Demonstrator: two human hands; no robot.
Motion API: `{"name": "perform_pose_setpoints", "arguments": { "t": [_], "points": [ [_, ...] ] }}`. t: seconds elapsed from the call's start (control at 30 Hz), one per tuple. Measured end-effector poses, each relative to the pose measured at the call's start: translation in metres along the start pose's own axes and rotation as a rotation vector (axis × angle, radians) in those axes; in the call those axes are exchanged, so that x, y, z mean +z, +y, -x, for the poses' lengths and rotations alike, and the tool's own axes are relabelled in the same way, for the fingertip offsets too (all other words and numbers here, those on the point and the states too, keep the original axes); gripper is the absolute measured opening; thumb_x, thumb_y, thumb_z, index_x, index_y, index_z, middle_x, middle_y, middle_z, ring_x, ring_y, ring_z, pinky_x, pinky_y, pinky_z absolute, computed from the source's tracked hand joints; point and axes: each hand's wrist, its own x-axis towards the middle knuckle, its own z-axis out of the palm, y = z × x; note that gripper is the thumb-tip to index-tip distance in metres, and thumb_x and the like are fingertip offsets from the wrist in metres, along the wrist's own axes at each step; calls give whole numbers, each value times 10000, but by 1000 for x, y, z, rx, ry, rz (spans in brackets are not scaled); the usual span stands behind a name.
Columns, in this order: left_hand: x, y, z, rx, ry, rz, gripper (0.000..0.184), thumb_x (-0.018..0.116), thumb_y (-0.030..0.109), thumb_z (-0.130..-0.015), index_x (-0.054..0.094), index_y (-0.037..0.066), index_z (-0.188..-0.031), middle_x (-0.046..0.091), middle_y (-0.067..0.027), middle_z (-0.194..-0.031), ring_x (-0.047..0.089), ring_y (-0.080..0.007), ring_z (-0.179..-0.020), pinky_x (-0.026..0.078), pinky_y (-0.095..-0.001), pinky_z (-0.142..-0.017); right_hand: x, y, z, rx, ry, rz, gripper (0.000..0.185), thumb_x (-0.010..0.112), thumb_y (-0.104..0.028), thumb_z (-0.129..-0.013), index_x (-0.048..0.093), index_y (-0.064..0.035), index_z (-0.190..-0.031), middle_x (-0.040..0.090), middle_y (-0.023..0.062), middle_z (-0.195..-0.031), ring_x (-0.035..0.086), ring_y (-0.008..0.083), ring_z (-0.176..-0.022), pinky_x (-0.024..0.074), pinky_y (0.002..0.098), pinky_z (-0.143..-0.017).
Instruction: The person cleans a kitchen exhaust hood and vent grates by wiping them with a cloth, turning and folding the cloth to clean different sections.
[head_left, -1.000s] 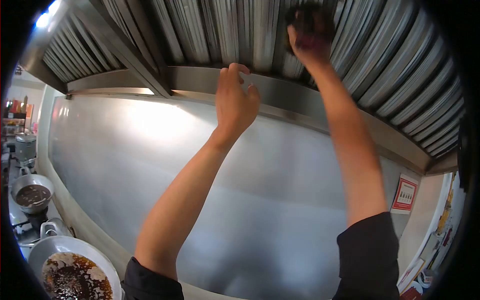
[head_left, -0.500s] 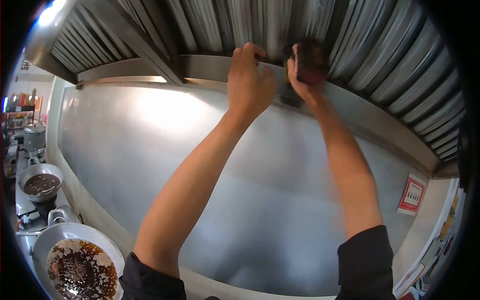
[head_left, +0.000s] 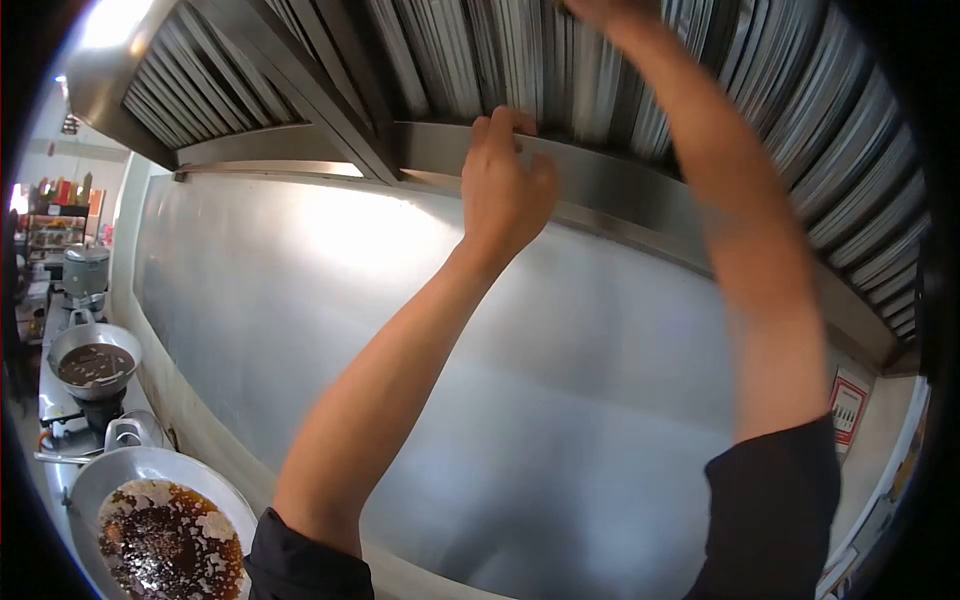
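My left hand (head_left: pixel 505 190) reaches up to the metal edge (head_left: pixel 620 190) of an extractor hood. Its fingers curl over this edge, with the thumb lower on the right side. Higher up, my right hand (head_left: pixel 615 14) is smeared by motion and cut off by the top of the view, against the hood's slatted metal filters (head_left: pixel 510 60). Its fingers are hidden, and whatever it holds can hardly be seen. Both forearms are bare below rolled dark sleeves.
Behind my arms stands a shiny metal wall panel (head_left: pixel 600 400). At lower left is a large wok (head_left: pixel 215 490) with dark oily liquid and pale bits. Beyond it are a smaller pan (head_left: pixel 115 375) and a lidded pot (head_left: pixel 85 270). A red-and-white sign (head_left: pixel 848 405) hangs at right.
My right hand has swept up and out of the top of the view, with the dark reddish pad that showed in it earlier. My left hand stays at the hood edge.
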Motion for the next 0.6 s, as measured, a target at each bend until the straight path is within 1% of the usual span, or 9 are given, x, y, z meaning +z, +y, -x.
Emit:
{"name": "perform_pose_setpoints", "arguments": {
  "t": [0.03,0.13,0.23,0.27,0.33,0.4,0.5,0.53,0.6],
  "points": [
    [-3,-1,1,-59,-22,-6,291,643,39,-785,557,53,-1063,537,-129,-948,539,-253,-795,460,-402,-769,12,-5,24,-13,205,21,248,536,-216,-943,592,1,-1050,604,171,-1057,614,262,-863,546,414,-740],
    [-8,-7,1,-167,-87,51,293,615,37,-793,526,61,-1071,540,-145,-1012,561,-319,-935,463,-453,-805,16,-16,89,22,85,-118,228,632,-166,-845,623,-36,-1033,623,158,-994,612,324,-897,522,448,-776],
    [-11,-11,-3,-85,-12,-13,298,650,29,-782,556,61,-1063,524,-114,-920,541,-231,-753,461,-374,-724,49,-28,156,180,25,-409,243,678,-145,-793,645,-58,-1017,643,148,-971,613,366,-932,508,467,-812],
    [-14,-11,-6,-52,-2,-19,295,651,29,-781,557,61,-1059,525,-114,-922,541,-232,-753,461,-374,-722,76,-32,187,311,37,-602,231,661,-158,-805,646,-54,-1011,651,147,-989,616,368,-945,510,464,-825],
    [-15,-8,-10,14,-2,-23,289,654,29,-779,559,61,-1050,528,-114,-924,541,-233,-754,460,-374,-717,71,-35,209,318,8,-609,240,629,-197,-828,649,-52,-1018,663,145,-1024,621,367,-966,512,456,-855],
    [-15,-1,-11,-15,8,22,276,653,27,-776,561,58,-1035,535,-120,-924,542,-244,-763,459,-383,-725,22,-44,217,53,-59,-253,280,599,-250,-850,653,-55,-1044,673,143,-1055,627,363,-984,513,447,-889],
    [-16,14,-15,22,40,34,260,647,23,-774,563,52,-1019,540,-127,-914,544,-260,-778,457,-392,-730,18,-45,229,195,-456,-405,308,570,-279,-862,655,-56,-1056,669,173,-1047,625,363,-999,511,451,-898],
    [-16,18,-15,44,45,29,255,645,21,-774,564,50,-1014,540,-129,-908,544,-265,-783,457,-395,-730,19,-48,234,193,-271,-354,296,568,-273,-858,656,-57,-1041,666,188,-1006,624,369,-976,519,452,-881],
    [-21,27,-20,31,47,42,254,638,23,-772,565,46,-1014,541,-128,-910,543,-268,-805,455,-395,-739,3,-36,203,69,-174,-453,270,565,-280,-863,648,-57,-992,661,188,-974,629,353,-935,525,436,-849]
  ]
}}
